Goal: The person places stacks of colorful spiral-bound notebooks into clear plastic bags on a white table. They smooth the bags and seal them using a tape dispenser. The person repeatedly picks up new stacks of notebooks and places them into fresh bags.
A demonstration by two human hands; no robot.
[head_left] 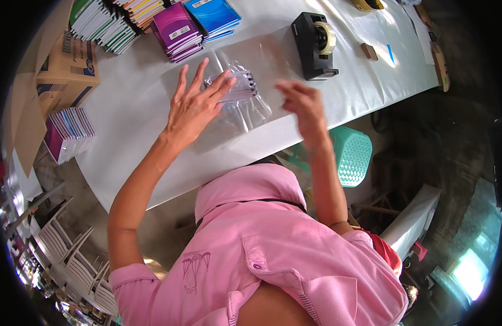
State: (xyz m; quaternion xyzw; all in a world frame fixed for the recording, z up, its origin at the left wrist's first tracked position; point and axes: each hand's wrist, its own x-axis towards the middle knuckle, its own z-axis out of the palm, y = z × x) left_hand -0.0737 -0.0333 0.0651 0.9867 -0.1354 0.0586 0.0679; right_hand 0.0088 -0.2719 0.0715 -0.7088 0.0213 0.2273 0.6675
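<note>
head view: me wrapping a little stack of spiral notebooks [235, 87] in a clear plastic bag [245, 111] on the white table [136, 119].
tip: I'd pin the stack flat so the wrap stays snug, no wrinkles.
left hand [194, 106]: fingers spread wide, palm down, fingertips resting on the stack.
right hand [301, 103]: blurry, hovering just beside the bag, fingers loosely curled, nothing in it as far as I can tell.
nearby: black tape dispenser [315, 46] past the stack.

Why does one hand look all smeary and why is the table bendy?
In the head view, the right hand is blurred by motion, while the left hand, flat on the clear plastic-wrapped bundle, is sharp; the fisheye lens curves the white table edges; sunlight glares bright near the tape dispenser and washes out the far corner.
</note>
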